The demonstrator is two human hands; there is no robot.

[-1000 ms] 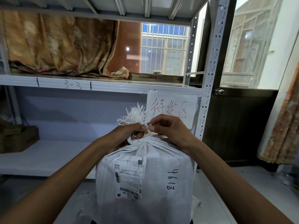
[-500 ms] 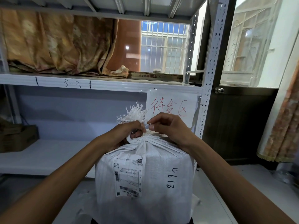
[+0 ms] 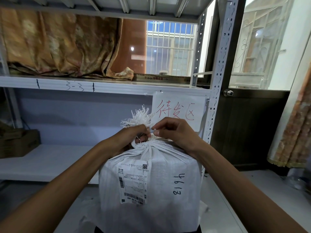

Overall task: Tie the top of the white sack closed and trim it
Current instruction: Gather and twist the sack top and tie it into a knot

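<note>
1 white woven plastic sack (image 3: pixel 151 190) stands upright, its neck gathered under 1 frayed tuft (image 3: pixel 139 117); its contents are hidden. 2 bare hands meet at the sack's neck: the left grip (image 3: pixel 133 137) is curled tight round the bunched fabric, and the right grip (image 3: pixel 175 132) pinches 1 thin white strand (image 3: pixel 152 131) just beside it. On the sack's front sits 1 printed label (image 3: pixel 133 182). Behind the sack hangs 1 white paper sign with red writing (image 3: pixel 178 106); well left of the sack sits 1 brown cardboard box (image 3: pixel 18 143)

White metal rack (image 3: pixel 218 81): upper shelf (image 3: pixel 117 86), marked 3-3 on front edge, carries bunched orange-brown cloth (image 3: pixel 58 47) at L w/ long flat carton (image 3: pixel 161 78) just R of it; lower shelf (image 3: pixel 58 163) carries brown cardboard box (image 3: pixel 18 143) far L; white sack (image 3: pixel 159 190) stands in front on a dark base (image 3: pixel 99 230), mostly hidden.
</note>
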